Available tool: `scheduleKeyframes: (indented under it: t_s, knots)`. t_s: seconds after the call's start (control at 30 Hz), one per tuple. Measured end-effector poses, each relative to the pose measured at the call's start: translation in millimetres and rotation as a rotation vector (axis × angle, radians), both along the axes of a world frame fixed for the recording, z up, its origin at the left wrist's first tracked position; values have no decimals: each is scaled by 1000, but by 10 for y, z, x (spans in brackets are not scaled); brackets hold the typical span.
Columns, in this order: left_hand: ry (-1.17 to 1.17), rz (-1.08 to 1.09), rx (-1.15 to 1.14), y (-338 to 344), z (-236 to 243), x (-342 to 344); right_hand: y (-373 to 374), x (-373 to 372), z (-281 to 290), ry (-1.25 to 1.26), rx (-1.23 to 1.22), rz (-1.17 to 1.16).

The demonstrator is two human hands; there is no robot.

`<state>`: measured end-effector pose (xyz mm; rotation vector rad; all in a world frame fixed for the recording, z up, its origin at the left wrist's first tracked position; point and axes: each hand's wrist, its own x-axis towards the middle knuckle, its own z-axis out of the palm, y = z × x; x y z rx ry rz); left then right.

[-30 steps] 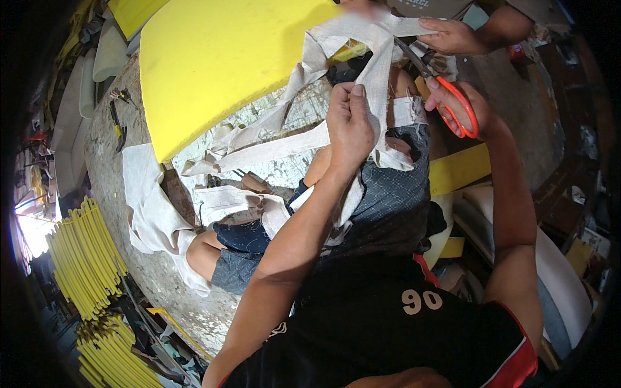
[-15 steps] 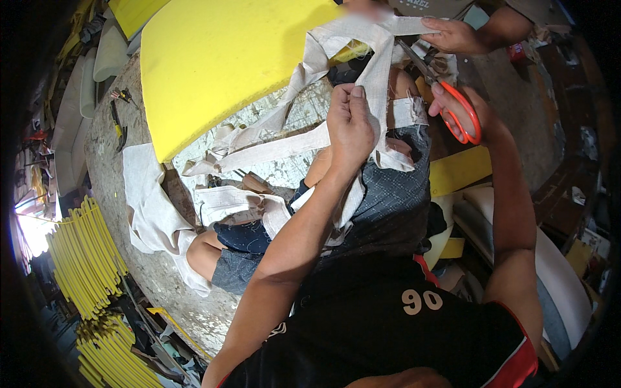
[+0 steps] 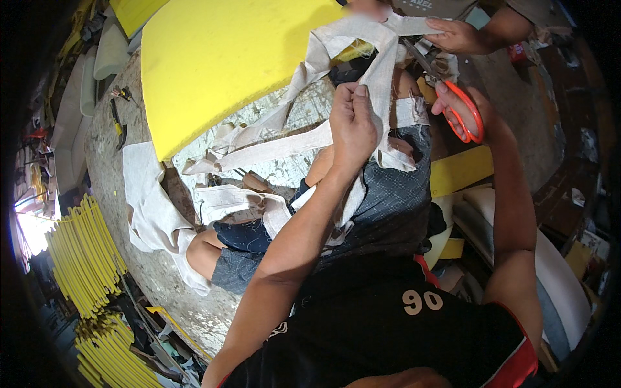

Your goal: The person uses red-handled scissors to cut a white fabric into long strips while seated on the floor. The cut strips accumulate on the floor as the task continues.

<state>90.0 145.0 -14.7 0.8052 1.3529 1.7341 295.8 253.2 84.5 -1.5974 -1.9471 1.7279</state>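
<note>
Pinched in my left hand is a long off-white fabric strip with frayed edges, which runs up toward the top of the view and falls in loops over my lap. My right hand has its fingers through the handles of orange-handled scissors. Their metal blades point up and left, close to the fabric, with the blades a little apart. Across from me, another person's hand grips the far end of the fabric. More off-white fabric lies crumpled by my left knee.
A big yellow foam sheet lies on the worn work surface. Pliers rest at its left. Bundled yellow tubes stand lower left. A yellow foam piece and rolled padding are at my right.
My left hand has shifted very slightly right with the fabric. The scissors have moved a touch right and down. The other person's hand stays nearly still.
</note>
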Motion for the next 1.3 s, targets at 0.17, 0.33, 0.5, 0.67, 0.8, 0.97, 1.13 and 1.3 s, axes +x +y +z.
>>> scheduleKeyframes:
  t_s: [0.17,0.33,0.5,0.67,0.8,0.97,1.13,1.3]
  knots:
    - [-48,-3,1,5,-31,-4,-13,-67,-32,53,2,2]
    - [2,9,12,21,-47,1,59,-85,-66,93,-13,5]
    - [39,-1,-13,-21,-7,-24,42,-123,-52,57,13,27]
    - [-25,9,-32,-51,-30,-90,-13,-62,-79,80,28,-13]
    - [15,-34,-69,-113,-47,-257,-208,-70,-86,54,31,-66]
    - [90,-68,-99,-151,-21,-427,-638,-144,-210,135,42,-199]
    - [231,-62,-140,-329,12,-699,-1042,-345,-560,122,358,-296]
    - [239,-112,-162,-649,-186,-1050,-1162,-475,-686,181,565,-361]
